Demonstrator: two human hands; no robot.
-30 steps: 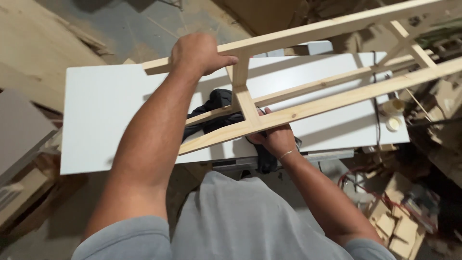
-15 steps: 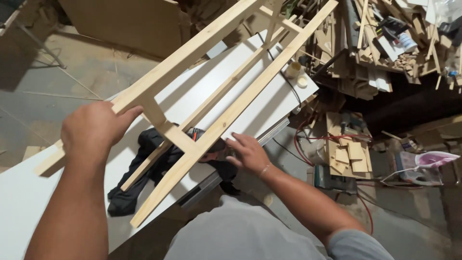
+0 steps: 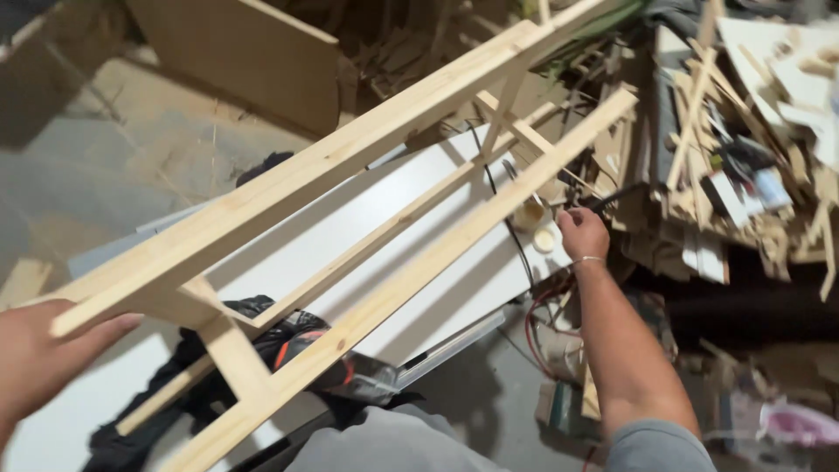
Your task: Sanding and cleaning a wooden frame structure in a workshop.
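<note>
A long pale wooden slat frame (image 3: pixel 367 218) slants above the flat white rectangular board (image 3: pixel 367 253); a black power tool (image 3: pixel 297 350) lies on it; a heap of wood offcuts (image 3: pixel 743 175) sits to its right.

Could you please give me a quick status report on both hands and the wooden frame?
Left hand gripping wooden frame at its near end. Right hand off the frame, at the white panel's far edge, closed on something dark. Scrap wood pile close alongside.

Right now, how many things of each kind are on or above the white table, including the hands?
Hands: 2, left hand and right hand
Wooden frame: 1
Black power tool: 1
Small round containers: 2
White table: 1
Total: 7
</note>
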